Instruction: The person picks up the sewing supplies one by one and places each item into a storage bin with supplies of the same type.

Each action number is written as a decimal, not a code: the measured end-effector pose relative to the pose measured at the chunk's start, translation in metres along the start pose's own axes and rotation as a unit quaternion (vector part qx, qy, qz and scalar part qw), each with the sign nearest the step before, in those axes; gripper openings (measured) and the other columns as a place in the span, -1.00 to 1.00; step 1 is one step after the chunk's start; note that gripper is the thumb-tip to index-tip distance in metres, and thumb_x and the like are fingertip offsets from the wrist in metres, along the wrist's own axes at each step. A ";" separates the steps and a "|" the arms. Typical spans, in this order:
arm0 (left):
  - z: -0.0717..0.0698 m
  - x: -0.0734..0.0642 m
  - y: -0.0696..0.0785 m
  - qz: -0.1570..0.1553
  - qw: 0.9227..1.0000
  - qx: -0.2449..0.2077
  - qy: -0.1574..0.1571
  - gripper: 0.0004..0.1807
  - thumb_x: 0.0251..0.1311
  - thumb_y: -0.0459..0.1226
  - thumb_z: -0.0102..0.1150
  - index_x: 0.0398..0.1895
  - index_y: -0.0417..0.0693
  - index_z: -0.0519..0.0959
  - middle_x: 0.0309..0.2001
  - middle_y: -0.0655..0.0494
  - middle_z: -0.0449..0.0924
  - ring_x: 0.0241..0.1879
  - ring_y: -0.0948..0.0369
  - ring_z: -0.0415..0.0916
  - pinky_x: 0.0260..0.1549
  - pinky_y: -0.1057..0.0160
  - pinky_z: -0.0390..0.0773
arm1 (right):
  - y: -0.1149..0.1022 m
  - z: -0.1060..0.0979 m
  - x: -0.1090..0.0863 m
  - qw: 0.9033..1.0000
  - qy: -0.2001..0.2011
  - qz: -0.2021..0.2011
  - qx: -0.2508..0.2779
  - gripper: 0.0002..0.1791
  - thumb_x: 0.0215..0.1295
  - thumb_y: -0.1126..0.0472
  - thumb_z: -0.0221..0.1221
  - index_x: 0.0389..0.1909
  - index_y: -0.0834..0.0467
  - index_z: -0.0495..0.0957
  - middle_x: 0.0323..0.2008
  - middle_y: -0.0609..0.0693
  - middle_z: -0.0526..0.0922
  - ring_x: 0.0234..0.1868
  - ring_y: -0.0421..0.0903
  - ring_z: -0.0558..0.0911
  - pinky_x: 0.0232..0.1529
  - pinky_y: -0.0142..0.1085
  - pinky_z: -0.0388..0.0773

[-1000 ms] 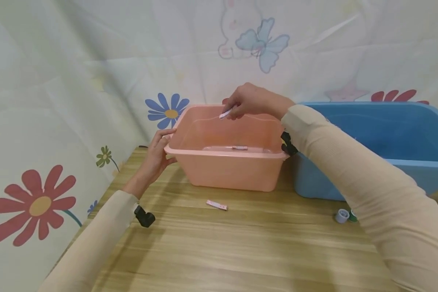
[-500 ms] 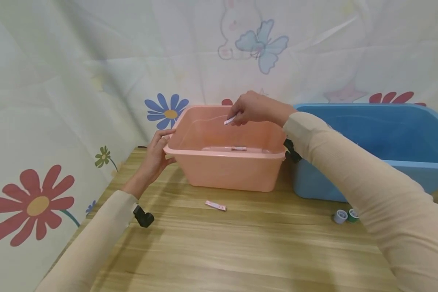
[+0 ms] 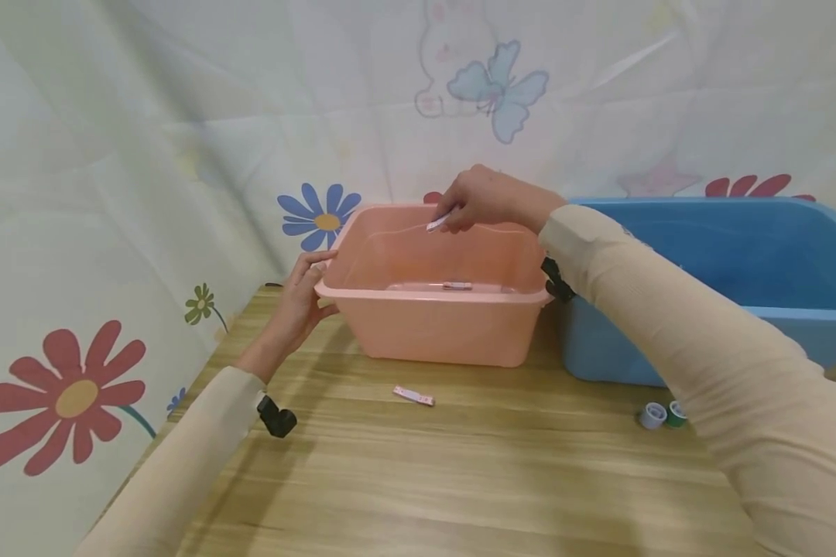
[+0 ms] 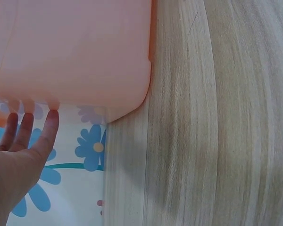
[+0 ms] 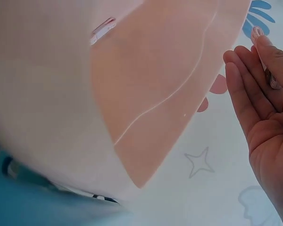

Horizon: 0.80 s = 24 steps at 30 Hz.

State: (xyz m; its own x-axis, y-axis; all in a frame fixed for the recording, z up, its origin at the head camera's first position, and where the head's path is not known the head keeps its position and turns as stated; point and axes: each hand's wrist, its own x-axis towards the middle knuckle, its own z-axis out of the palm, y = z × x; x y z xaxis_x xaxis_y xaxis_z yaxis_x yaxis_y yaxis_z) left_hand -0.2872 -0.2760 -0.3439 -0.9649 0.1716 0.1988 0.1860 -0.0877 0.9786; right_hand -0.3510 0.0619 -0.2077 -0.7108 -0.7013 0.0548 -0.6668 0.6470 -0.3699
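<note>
My right hand [image 3: 477, 199] pinches a small pink-and-white nail clipper [image 3: 439, 222] above the far part of the pink tub [image 3: 439, 329]. In the right wrist view the thumb presses the held nail clipper [image 5: 257, 33] against the fingers, which cover part of it. Another nail clipper [image 3: 457, 285] lies on the tub's floor. A third nail clipper [image 3: 414, 396] rests on the table in front of the tub. My left hand [image 3: 298, 298] holds the tub's left rim; in the left wrist view several fingertips [image 4: 52, 115] touch the outer wall.
A larger blue tub [image 3: 613, 340] stands right of the pink one, partly behind my right sleeve. Two small tape rolls, one grey [image 3: 652, 415] and one green [image 3: 676, 414], sit on the wooden table [image 3: 460, 480] before it. A patterned curtain [image 3: 216, 116] hangs behind and left.
My right hand dips slightly with the nail clipper, then rises a little, still above the pink tub. My left hand stays at the rim.
</note>
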 end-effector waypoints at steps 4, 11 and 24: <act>0.000 0.000 0.000 -0.001 1.000 0.003 -0.003 -0.72 0.54 -0.05 -0.06 0.22 0.23 0.38 0.32 0.07 0.30 0.19 -0.04 0.40 -0.11 0.10 0.64 | 0.002 0.000 0.000 1.000 0.001 0.008 0.001 -0.72 0.42 0.19 0.26 0.08 0.10 0.73 -0.15 0.05 0.78 -0.16 0.00 0.71 0.00 -0.18 0.64; 0.000 0.001 0.000 -0.001 1.000 0.005 -0.004 -0.72 0.54 -0.05 -0.07 0.22 0.23 0.38 0.32 0.06 0.30 0.15 0.00 0.42 -0.13 0.11 0.64 | 0.003 0.000 0.001 1.000 0.006 0.002 -0.003 -0.73 0.41 0.18 0.26 0.06 0.10 0.74 -0.16 0.04 0.78 -0.22 -0.04 0.67 -0.07 -0.22 0.62; 0.006 0.005 -0.001 0.004 1.000 0.006 -0.012 -0.71 0.53 -0.02 -0.06 0.22 0.23 0.37 0.31 0.04 0.29 0.16 -0.04 0.41 -0.16 0.13 0.64 | 0.005 -0.003 -0.004 1.000 -0.004 0.004 -0.008 -0.72 0.39 0.15 0.30 0.05 0.13 0.72 -0.01 0.06 0.74 0.00 -0.02 0.64 0.16 -0.12 0.57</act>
State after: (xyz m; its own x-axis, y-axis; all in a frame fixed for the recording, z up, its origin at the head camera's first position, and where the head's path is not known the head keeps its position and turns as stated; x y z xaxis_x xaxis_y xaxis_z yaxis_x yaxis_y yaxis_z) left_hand -0.2910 -0.2687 -0.3437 -0.9586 0.1938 0.2085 0.1968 -0.0781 0.9773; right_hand -0.3515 0.0688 -0.2067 -0.7149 -0.6978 0.0441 -0.6639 0.6578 -0.3557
